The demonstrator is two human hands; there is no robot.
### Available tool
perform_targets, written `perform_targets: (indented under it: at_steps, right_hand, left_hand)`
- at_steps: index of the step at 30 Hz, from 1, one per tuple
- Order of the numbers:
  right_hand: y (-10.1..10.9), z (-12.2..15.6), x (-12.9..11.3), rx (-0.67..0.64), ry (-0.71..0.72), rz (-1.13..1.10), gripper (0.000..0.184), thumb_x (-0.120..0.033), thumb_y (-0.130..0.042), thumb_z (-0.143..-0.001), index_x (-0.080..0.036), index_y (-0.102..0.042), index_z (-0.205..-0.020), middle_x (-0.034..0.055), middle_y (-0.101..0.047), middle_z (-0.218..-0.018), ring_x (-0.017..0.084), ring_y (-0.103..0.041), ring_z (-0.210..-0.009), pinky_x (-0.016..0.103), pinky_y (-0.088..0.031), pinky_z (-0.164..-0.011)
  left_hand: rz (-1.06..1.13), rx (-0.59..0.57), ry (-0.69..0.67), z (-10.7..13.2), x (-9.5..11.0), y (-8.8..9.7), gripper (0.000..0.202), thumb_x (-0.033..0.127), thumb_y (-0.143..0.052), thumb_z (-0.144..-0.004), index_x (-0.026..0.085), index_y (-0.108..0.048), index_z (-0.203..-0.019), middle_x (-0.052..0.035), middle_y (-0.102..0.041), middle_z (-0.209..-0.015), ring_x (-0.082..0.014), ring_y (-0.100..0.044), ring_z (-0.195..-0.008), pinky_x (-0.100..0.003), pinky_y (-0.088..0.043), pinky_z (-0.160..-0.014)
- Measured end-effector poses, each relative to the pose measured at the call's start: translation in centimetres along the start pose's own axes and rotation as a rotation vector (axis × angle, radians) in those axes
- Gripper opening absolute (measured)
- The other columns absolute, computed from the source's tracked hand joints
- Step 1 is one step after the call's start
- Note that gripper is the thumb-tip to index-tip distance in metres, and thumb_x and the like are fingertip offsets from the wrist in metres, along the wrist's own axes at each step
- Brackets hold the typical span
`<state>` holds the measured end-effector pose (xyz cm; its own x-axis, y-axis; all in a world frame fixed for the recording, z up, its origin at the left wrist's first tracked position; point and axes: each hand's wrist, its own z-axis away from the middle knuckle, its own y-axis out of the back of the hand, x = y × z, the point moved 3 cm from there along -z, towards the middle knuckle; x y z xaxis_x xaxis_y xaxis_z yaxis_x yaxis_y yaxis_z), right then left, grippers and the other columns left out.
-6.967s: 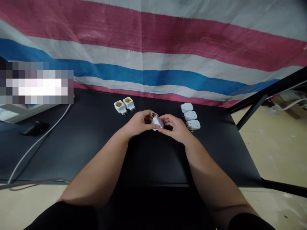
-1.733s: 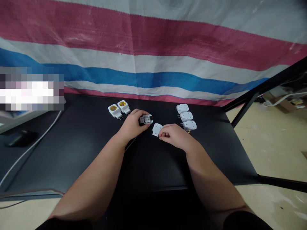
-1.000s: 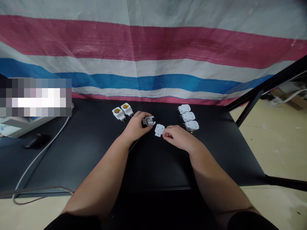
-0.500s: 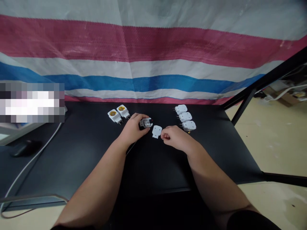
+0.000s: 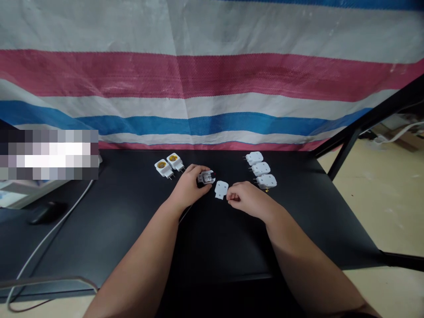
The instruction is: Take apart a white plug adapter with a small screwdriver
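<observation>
My left hand is closed around an open white plug housing, its hollow inner side showing. A flat white cover plate with small holes lies on the table between my two hands. Just right of that plate, my right hand has its fingers curled together; whatever they hold is hidden. Two white plug-in units with round yellow centres rest beyond my left hand. Three white plug units with pins are lined up behind my right hand, and a small brass-coloured piece is by the nearest one.
The black table runs up to a striped tarp. At the left are a black mouse, a pale cable and a blurred-out box-like area. A black metal frame stands at the right edge.
The whole view has shifted, so the table and hands appear slightly lower and further right. Both hands keep nearly the same pose beside the housing and cover plate.
</observation>
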<state>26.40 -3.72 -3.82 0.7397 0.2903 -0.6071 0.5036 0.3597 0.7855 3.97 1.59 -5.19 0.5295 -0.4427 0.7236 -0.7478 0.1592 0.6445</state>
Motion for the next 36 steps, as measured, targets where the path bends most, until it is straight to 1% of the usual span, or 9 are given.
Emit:
perform_targets:
  at_steps: [5, 9, 12, 15, 18, 20, 22, 28, 36]
  right_hand:
    - [0.1, 0.0, -0.2, -0.006, 0.03, 0.041, 0.019, -0.001, -0.066, -0.081, -0.019, -0.073, -0.077, 0.0024, -0.072, -0.083, 0.014, -0.063, -0.069, 0.028, -0.047, -0.07]
    - [0.4, 0.0, 0.1, -0.004, 0.078, -0.152, 0.014, -0.007, -0.065, -0.084, -0.02, -0.07, -0.082, -0.0008, -0.07, -0.077, 0.013, -0.063, -0.066, 0.026, -0.047, -0.066]
    - [0.6, -0.3, 0.6, 0.086, 0.087, -0.277, 0.01, -0.011, -0.065, -0.086, -0.02, -0.069, -0.085, -0.0011, -0.07, -0.077, 0.013, -0.063, -0.068, 0.026, -0.048, -0.067]
    - [0.4, -0.9, 1.5, 0.192, 0.044, -0.334, 0.006, -0.015, -0.066, -0.086, -0.021, -0.068, -0.086, -0.0003, -0.069, -0.078, 0.014, -0.062, -0.069, 0.028, -0.049, -0.067]
    - [0.1, -1.4, 2.3, 0.247, -0.017, -0.4, 0.002, -0.021, -0.068, -0.088, -0.02, -0.069, -0.087, -0.0002, -0.068, -0.077, 0.014, -0.06, -0.066, 0.028, -0.047, -0.064]
    - [-0.1, -1.7, 2.7, 0.264, -0.056, -0.423, 0.005, -0.024, -0.068, -0.089, -0.02, -0.07, -0.088, -0.0002, -0.067, -0.076, 0.014, -0.06, -0.066, 0.027, -0.046, -0.063]
    - [-0.3, -1.9, 2.9, 0.261, -0.096, -0.435, 0.007, -0.026, -0.067, -0.09, -0.02, -0.071, -0.087, -0.0003, -0.067, -0.075, 0.014, -0.059, -0.065, 0.027, -0.045, -0.061]
    - [-0.7, -2.1, 2.8, 0.181, -0.17, -0.493, 0.01, -0.026, -0.067, -0.092, -0.019, -0.072, -0.087, -0.0021, -0.063, -0.067, 0.012, -0.056, -0.054, 0.025, -0.044, -0.054]
    - [-0.9, -2.1, 2.3, 0.209, -0.191, -0.418, 0.007, -0.021, -0.068, -0.089, -0.019, -0.074, -0.086, -0.0005, -0.065, -0.068, 0.012, -0.057, -0.054, 0.025, -0.047, -0.054]
  left_hand:
    - [0.006, 0.005, 0.0, 0.0, -0.1, -0.1, 0.045, 0.012, -0.082, -0.083, 0.024, -0.069, -0.125, -0.0075, -0.07, -0.125, -0.0274, -0.072, -0.117, -0.049, -0.059, -0.11]
    - [0.0, 0.002, -0.006, 0.0, -0.1, -0.2, 0.045, 0.013, -0.081, -0.084, 0.024, -0.069, -0.126, -0.0078, -0.07, -0.125, -0.028, -0.072, -0.119, -0.05, -0.058, -0.111]
    - [-0.005, 0.004, -0.008, 0.0, -0.1, -0.2, 0.045, 0.013, -0.081, -0.084, 0.023, -0.069, -0.125, -0.0079, -0.07, -0.124, -0.0276, -0.072, -0.117, -0.05, -0.059, -0.11]
    - [-0.006, 0.001, -0.003, -0.1, -0.2, -0.2, 0.046, 0.014, -0.082, -0.083, 0.025, -0.069, -0.125, -0.0075, -0.07, -0.125, -0.0277, -0.072, -0.117, -0.05, -0.059, -0.11]
    - [-0.008, 0.006, -0.003, -0.1, -0.1, -0.2, 0.046, 0.013, -0.083, -0.083, 0.025, -0.069, -0.125, -0.0076, -0.07, -0.125, -0.0279, -0.072, -0.117, -0.05, -0.059, -0.111]
    - [-0.009, 0.008, -0.007, -0.1, -0.1, -0.2, 0.046, 0.013, -0.082, -0.083, 0.025, -0.069, -0.125, -0.0076, -0.07, -0.125, -0.0282, -0.072, -0.118, -0.05, -0.059, -0.111]
    - [-0.008, 0.007, -0.006, 0.0, -0.1, -0.2, 0.046, 0.014, -0.082, -0.083, 0.025, -0.069, -0.125, -0.0072, -0.07, -0.125, -0.0281, -0.072, -0.117, -0.049, -0.059, -0.111]
    - [0.002, 0.007, -0.013, -0.1, -0.1, -0.2, 0.045, 0.015, -0.082, -0.083, 0.025, -0.069, -0.124, -0.0072, -0.07, -0.124, -0.0278, -0.073, -0.116, -0.05, -0.059, -0.111]
    - [-0.007, -0.007, -0.005, -0.1, 0.0, -0.2, 0.044, 0.015, -0.081, -0.084, 0.025, -0.069, -0.125, -0.0079, -0.069, -0.124, -0.0279, -0.072, -0.117, -0.05, -0.059, -0.111]
